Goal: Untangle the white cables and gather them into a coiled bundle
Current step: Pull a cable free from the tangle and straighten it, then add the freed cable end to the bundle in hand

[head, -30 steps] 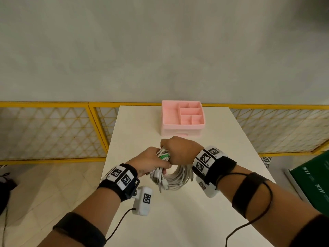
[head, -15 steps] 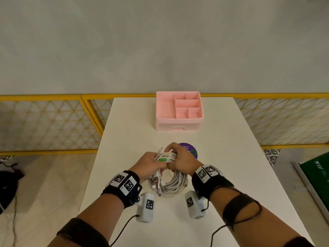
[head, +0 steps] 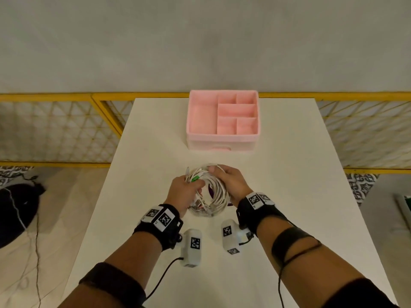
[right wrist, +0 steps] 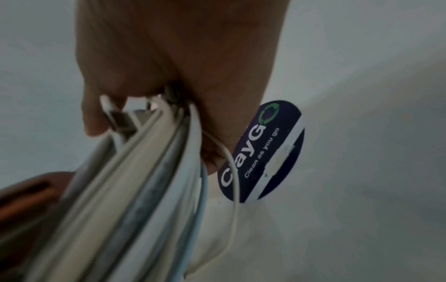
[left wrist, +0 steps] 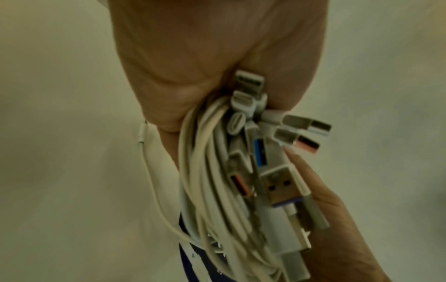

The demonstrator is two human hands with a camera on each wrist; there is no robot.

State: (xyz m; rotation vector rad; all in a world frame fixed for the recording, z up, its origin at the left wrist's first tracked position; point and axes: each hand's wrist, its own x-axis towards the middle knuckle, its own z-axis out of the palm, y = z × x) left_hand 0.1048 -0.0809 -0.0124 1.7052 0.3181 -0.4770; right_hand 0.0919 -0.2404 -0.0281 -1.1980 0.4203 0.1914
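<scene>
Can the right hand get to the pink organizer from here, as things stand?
Probably, but not freely: the right hand grips the cable bundle together with the left hand. The table up to the pink organizer shows nothing in between.

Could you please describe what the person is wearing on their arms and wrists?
Each wrist carries a black band topped with white square-code markers. White camera modules bearing the same codes hang beneath, trailing thin black cables. Black straps wrap the forearms; both hands are bare.
</scene>
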